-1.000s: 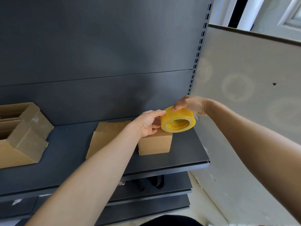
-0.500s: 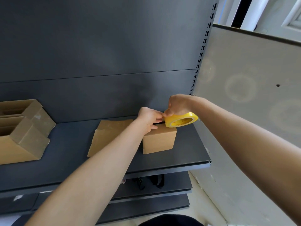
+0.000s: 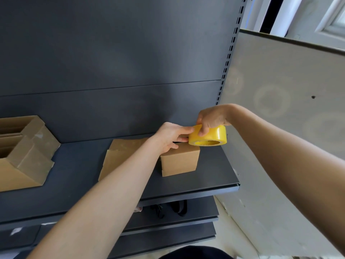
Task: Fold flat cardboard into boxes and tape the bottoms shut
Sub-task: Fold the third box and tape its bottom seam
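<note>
Tape roll (image 3: 211, 135), now more level over box (image 3: 180, 161), gripped by right hand (image 3: 212, 116); left hand's (image 3: 170, 136) hold unclear.

Yellow tape roll (image 3: 207, 136) above small brown box (image 3: 179, 160)

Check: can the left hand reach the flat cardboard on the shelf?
Probably yes: the flat cardboard lies beside the small box, close by the left hand, nothing on it. That hand is busy pinching at the tape roll, though.
</note>
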The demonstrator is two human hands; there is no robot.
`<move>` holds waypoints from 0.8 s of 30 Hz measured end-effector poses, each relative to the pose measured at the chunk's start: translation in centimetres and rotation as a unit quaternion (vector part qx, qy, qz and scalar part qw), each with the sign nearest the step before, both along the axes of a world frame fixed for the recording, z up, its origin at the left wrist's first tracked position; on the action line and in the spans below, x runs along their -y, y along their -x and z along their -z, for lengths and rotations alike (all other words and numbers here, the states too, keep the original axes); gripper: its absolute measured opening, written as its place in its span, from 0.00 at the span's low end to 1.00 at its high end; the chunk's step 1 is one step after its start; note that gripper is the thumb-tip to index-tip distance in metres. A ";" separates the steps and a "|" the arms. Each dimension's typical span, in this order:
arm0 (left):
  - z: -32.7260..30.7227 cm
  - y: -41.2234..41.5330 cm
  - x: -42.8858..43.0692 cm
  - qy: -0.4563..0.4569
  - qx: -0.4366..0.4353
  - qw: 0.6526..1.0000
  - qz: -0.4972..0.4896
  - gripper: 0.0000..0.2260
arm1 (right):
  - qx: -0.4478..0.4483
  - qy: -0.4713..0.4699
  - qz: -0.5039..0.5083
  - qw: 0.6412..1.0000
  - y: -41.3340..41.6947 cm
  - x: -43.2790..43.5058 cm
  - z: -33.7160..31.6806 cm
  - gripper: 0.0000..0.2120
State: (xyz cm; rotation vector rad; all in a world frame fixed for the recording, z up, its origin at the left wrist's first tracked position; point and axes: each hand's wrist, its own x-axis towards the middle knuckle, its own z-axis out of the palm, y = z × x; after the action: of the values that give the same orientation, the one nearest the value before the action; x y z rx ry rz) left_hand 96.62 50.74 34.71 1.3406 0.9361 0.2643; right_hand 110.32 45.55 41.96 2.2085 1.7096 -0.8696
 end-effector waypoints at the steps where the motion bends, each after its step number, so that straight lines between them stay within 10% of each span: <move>1: -0.1 -0.1 0.1 -0.004 -0.007 1.000 0.015 0.19 | -0.002 -0.002 0.004 1.000 -0.1 0.1 0.1 0.11; 24: 2.0 -1.2 -0.1 -0.087 -0.030 0.993 -0.080 0.06 | 0.021 -0.035 0.000 0.999 0.8 0.5 0.6 0.19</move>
State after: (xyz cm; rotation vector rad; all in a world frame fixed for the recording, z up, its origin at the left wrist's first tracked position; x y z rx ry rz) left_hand 97.77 50.84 32.73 1.4410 1.0934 0.4378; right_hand 109.51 45.06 41.40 2.2538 1.7459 -0.7690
